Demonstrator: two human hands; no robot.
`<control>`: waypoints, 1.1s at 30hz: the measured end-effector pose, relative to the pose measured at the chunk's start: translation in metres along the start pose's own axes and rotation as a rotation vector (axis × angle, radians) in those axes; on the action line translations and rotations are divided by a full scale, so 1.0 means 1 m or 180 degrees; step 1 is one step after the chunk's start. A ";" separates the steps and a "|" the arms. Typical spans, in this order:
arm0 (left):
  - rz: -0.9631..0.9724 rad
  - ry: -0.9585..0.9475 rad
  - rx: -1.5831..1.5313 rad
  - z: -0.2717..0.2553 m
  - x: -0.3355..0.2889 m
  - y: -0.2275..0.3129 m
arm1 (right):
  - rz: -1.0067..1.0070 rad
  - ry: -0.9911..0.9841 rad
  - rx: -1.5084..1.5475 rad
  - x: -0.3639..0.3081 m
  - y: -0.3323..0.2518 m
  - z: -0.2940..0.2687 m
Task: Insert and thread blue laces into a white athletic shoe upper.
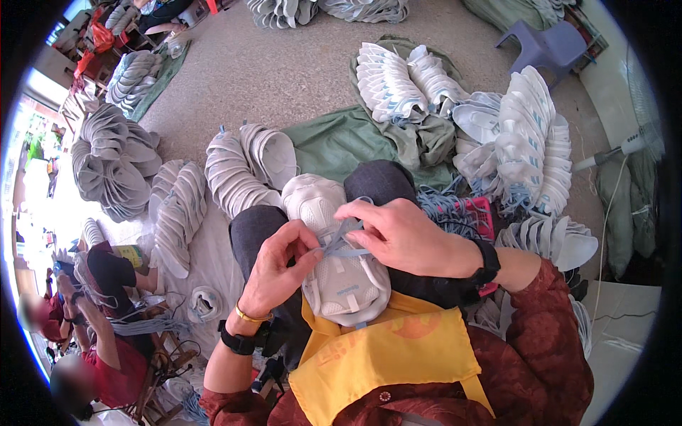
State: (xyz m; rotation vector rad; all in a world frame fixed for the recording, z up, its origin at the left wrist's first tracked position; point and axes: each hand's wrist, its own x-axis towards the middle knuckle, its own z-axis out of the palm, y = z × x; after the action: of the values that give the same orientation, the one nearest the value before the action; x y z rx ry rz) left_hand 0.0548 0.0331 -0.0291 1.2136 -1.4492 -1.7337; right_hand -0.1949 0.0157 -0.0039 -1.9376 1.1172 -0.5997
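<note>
A white shoe upper (346,292) rests on my lap between my knees, its toe end pointing away from me. A flat blue-grey shoelace (338,241) crosses over its middle. My left hand (283,261) pinches the lace between thumb and forefinger on the left side. From the right, my right hand (408,238) grips another part of the same lace, fingers curled just above the upper. Loose lace ends stick out around the fingertips. How the lace runs under the fingers is partly hidden.
Rows of stacked white uppers (526,138) stand at right, more stacks (181,213) at left. A pink basket (483,216) of blue-grey laces sits by my right knee. Green cloth (341,142) covers the floor ahead. A purple stool (547,46) stands far right; co-workers (117,369) sit at left.
</note>
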 end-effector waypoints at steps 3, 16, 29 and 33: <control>0.0054 -0.0039 -0.0060 0.001 0.002 0.003 | -0.0406 -0.0022 -0.0303 0.009 0.019 0.010; 0.0044 0.0342 0.0056 0.000 0.003 -0.008 | 0.0104 -0.0343 0.0617 -0.017 0.004 -0.011; 0.0548 0.1123 0.0260 0.019 -0.022 -0.011 | 0.0539 -0.0437 0.0818 -0.051 0.002 -0.030; 0.0332 0.1089 0.0824 0.020 -0.022 -0.004 | -0.0225 0.0244 0.0310 -0.018 0.005 -0.015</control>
State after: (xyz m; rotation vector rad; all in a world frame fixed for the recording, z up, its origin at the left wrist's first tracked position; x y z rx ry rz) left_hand 0.0468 0.0623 -0.0270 1.4572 -1.5242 -1.2233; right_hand -0.2173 0.0240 0.0009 -1.8902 1.0501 -0.7589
